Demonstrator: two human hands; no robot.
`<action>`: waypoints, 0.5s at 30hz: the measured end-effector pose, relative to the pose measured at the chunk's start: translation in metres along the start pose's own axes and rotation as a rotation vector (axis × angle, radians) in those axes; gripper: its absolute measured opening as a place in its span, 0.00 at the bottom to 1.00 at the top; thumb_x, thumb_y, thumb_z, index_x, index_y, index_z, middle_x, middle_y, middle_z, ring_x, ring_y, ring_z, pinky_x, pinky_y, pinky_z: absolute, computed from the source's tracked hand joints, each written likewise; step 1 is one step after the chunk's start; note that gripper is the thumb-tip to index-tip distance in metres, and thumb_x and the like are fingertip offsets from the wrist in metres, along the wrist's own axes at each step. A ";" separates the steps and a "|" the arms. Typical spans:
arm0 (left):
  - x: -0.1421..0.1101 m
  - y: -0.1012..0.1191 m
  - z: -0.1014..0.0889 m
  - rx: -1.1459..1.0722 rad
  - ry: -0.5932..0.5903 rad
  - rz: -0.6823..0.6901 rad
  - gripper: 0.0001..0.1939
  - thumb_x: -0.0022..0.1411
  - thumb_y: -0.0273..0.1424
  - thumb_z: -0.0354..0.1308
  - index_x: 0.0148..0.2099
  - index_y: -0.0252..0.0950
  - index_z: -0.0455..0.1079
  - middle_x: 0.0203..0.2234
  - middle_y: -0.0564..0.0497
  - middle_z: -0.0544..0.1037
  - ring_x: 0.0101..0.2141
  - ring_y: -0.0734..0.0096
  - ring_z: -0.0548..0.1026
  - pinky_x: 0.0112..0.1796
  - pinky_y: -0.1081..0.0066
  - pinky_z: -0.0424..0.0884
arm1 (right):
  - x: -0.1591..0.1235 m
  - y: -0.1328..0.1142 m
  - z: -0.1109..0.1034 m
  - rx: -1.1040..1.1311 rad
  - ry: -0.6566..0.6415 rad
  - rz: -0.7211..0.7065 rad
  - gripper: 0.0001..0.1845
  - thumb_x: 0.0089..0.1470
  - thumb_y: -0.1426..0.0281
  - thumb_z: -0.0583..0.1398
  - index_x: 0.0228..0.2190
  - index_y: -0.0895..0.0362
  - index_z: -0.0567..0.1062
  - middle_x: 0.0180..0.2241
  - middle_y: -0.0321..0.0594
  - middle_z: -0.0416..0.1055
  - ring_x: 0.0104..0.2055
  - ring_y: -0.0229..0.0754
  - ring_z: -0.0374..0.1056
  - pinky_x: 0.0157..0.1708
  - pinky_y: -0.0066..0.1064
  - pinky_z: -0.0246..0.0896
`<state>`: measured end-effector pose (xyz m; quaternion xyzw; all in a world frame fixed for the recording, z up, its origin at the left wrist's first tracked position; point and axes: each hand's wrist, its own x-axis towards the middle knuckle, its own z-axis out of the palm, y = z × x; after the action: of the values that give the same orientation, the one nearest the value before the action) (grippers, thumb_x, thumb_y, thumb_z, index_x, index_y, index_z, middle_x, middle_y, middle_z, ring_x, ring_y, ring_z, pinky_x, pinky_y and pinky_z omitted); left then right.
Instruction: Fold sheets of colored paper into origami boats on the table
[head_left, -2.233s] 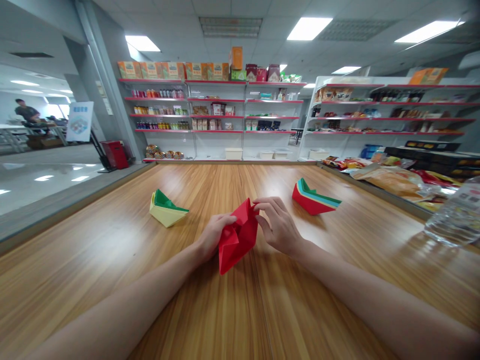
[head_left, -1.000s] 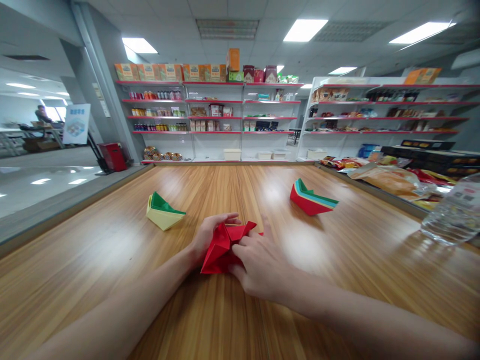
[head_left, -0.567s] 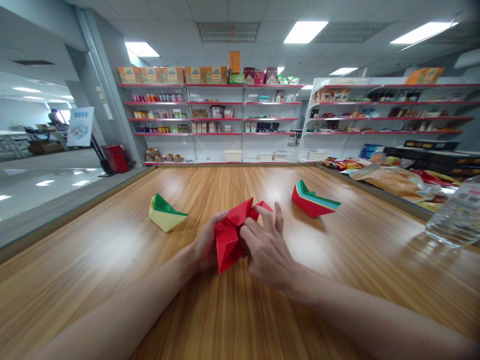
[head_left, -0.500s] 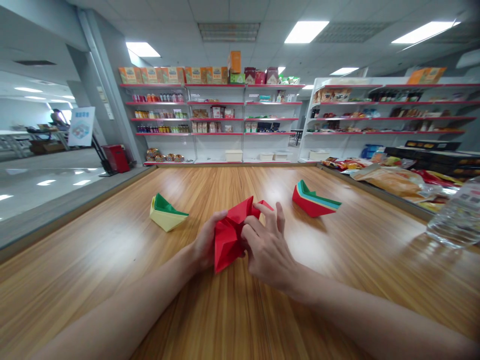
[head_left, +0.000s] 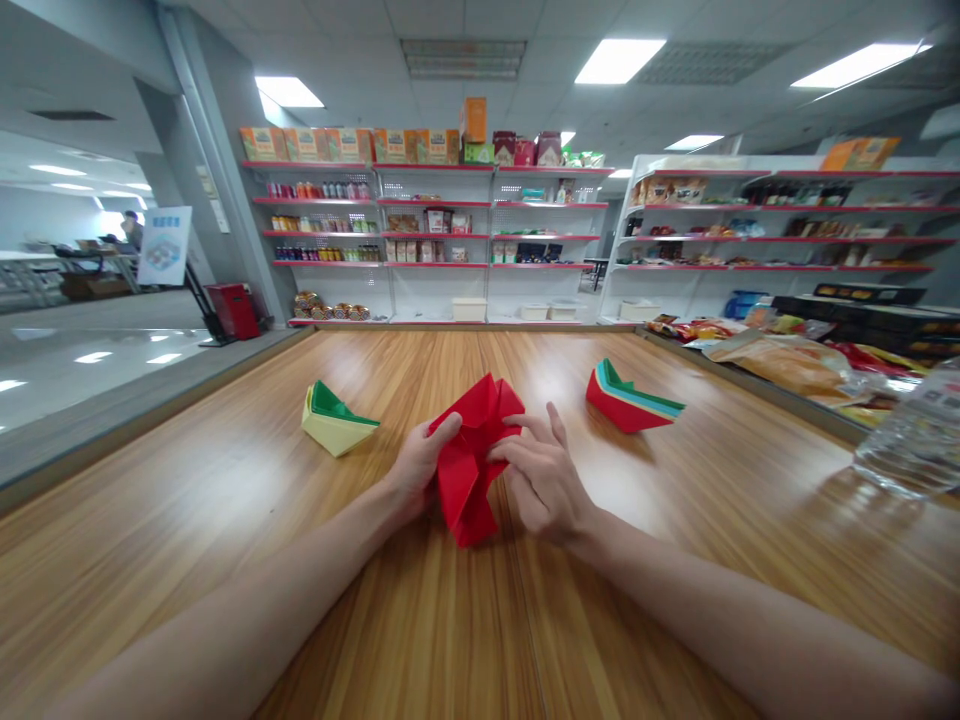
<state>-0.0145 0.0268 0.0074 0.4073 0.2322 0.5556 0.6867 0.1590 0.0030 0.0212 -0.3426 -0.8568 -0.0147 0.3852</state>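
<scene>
The red folded paper (head_left: 465,465) is over the middle of the table (head_left: 457,640). The left hand (head_left: 421,462) grips it, thumb uppermost. The right hand (head_left: 547,485) contacts it with bent fingers; pinching cannot be confirmed.

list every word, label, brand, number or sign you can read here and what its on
None can be read well enough to quote.
Poster board: blue characters, too blurred.
Orange boxes: print too small.
Other shelf goods: too small.
Clear bottle: label blurred.
Red folded paper, yellow-and-green boat, red, blue and green boat: no writing seen.
</scene>
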 end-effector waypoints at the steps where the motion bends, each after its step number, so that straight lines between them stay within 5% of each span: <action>1: 0.001 -0.004 0.000 0.043 -0.009 0.023 0.21 0.51 0.43 0.64 0.40 0.30 0.71 0.30 0.47 0.78 0.27 0.70 0.74 0.30 0.73 0.67 | 0.000 0.001 0.001 0.023 -0.025 0.036 0.11 0.50 0.78 0.51 0.29 0.55 0.71 0.29 0.35 0.73 0.47 0.49 0.62 0.56 0.53 0.37; 5: -0.002 -0.009 0.006 0.128 -0.030 -0.020 0.25 0.55 0.47 0.59 0.45 0.30 0.71 0.33 0.45 0.79 0.30 0.66 0.76 0.31 0.71 0.68 | 0.002 0.001 0.007 0.168 -0.063 0.177 0.12 0.55 0.75 0.51 0.23 0.57 0.70 0.27 0.38 0.72 0.37 0.45 0.64 0.45 0.43 0.55; 11: -0.008 0.000 0.010 -0.126 -0.118 -0.332 0.27 0.60 0.48 0.51 0.48 0.30 0.70 0.39 0.40 0.78 0.40 0.57 0.76 0.40 0.65 0.70 | 0.001 0.007 0.020 0.507 0.030 0.287 0.08 0.55 0.73 0.53 0.35 0.56 0.72 0.32 0.40 0.73 0.35 0.42 0.67 0.38 0.35 0.62; 15: -0.007 -0.002 0.007 -0.026 -0.014 -0.325 0.23 0.58 0.44 0.57 0.47 0.30 0.69 0.38 0.40 0.79 0.35 0.60 0.77 0.35 0.67 0.71 | 0.001 0.010 0.024 0.805 0.010 0.430 0.09 0.57 0.65 0.55 0.35 0.57 0.71 0.30 0.39 0.73 0.30 0.41 0.70 0.29 0.30 0.64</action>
<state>-0.0094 0.0183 0.0086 0.3590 0.2832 0.4372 0.7744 0.1490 0.0185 0.0029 -0.3357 -0.7017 0.3983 0.4861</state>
